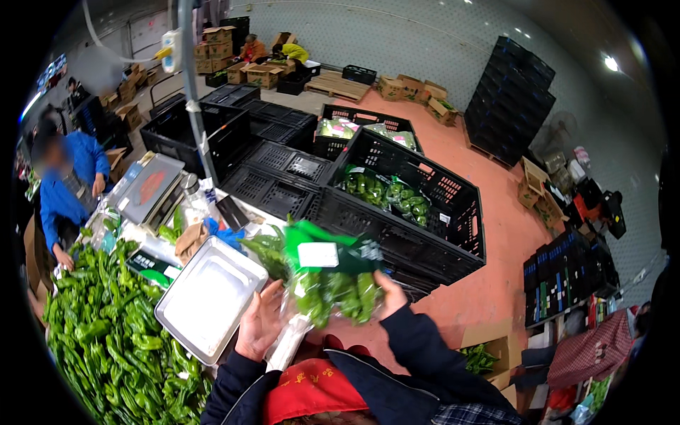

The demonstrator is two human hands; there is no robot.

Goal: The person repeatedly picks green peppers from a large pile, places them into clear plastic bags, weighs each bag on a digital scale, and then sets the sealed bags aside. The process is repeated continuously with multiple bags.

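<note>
A clear plastic bag of green peppers (336,297) with a green top and a white label hangs in front of me. My right hand (389,296) grips its right edge. Beside the bag's left edge, my left hand (260,322) has its palm turned up and its fingers apart; whether it touches the plastic is hard to tell. A shallow metal tray (211,301) sits left of that hand, bare inside. Loose green peppers (117,333) are heaped on the table at the left. Some more peppers (268,248) lie just behind the bag.
A black crate (418,237) ahead holds several bagged peppers; further black crates (273,177) adjoin it. A scale (150,185) stands on the table past a metal pole (195,106). A co-worker in blue (71,184) is at the left. An open carton (499,347) lies lower right.
</note>
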